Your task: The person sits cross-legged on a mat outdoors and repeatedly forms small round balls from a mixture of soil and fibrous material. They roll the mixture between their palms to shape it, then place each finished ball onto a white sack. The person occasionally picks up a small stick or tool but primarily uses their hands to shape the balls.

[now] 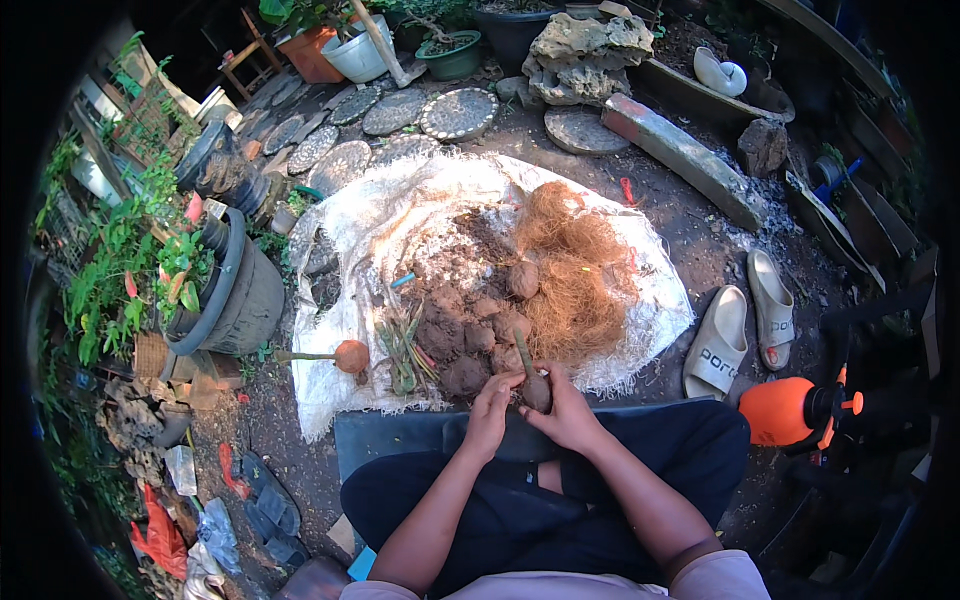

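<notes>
Together, the left hand (pixel 492 408) and right hand (pixel 563 410) cup a dark, green-stemmed ball (pixel 537 394) at the near edge of the white sack (pixel 655 320); left-finger contact is unclear. Uneven squeezing could crumble it.

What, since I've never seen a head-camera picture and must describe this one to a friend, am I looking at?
There is no machine: these are a seated person's bare hands, seen from a fisheye camera on their head, so edges bend. On the ground lies a white woven sheet bearing brown fibre, dark soil clumps, cut green stems and, at left, an orange-brown ball with a stem. The right hand holds a dark ball with a green stem upward; the left hand is beside it, its grip unclear.
</notes>
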The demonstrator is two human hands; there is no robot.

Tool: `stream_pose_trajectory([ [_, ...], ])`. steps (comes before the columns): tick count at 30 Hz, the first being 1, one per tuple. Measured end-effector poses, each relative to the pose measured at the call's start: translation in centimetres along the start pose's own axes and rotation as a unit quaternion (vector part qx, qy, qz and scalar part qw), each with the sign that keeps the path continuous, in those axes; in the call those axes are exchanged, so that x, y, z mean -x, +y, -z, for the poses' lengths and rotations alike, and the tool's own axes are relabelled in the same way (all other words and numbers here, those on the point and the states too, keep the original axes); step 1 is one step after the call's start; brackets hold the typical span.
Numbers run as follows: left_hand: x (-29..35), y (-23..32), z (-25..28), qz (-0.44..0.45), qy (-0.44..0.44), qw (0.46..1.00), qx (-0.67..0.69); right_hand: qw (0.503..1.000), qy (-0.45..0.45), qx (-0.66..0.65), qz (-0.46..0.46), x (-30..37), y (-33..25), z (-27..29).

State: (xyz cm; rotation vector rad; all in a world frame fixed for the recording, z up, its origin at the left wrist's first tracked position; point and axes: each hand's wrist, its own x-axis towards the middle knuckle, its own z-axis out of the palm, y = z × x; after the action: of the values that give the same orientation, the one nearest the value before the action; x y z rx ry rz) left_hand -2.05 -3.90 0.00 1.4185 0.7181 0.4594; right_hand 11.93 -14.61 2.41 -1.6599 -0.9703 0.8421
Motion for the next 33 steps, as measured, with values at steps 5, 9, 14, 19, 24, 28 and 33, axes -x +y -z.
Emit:
stream_pose_trajectory([
  [5, -0.1, 0.4, -0.1, -0.075, 0.002, 0.996, -0.052, 0.996, -0.011, -0.087, -0.003, -0.6, 1.8, 0.0],
  [9, -0.2, 0.3, 0.1, -0.009, 0.051, 0.999, 0.014, 0.989, 0.014, -0.135, -0.051, -0.7, 1.3, 0.4],
  [14, -0.2, -0.1, 0.0, -0.015, 0.045, 0.999, 0.019, 0.996, 0.024, -0.083, -0.010, -0.6, 0.5, 0.7],
  [19, -0.2, -0.3, 0.1, -0.019, 0.044, 0.999, 0.008, 0.998, 0.015, -0.054, 0.028, -0.6, 0.6, 0.6],
  [24, -0.2, -0.4, 0.1, -0.022, 0.053, 0.998, 0.002, 0.994, 0.057, -0.057, 0.074, -0.5, 0.5, 0.1],
  [28, -0.3, -0.5, 0.1, -0.022, 0.052, 0.998, 0.011, 0.997, 0.026, -0.068, 0.034, -0.5, 0.6, 0.3],
  [33, -0.3, -0.8, 0.2, -0.017, 0.059, 0.998, -0.005, 0.989, 0.037, 0.035, 0.136, -0.8, 1.5, 0.7],
])
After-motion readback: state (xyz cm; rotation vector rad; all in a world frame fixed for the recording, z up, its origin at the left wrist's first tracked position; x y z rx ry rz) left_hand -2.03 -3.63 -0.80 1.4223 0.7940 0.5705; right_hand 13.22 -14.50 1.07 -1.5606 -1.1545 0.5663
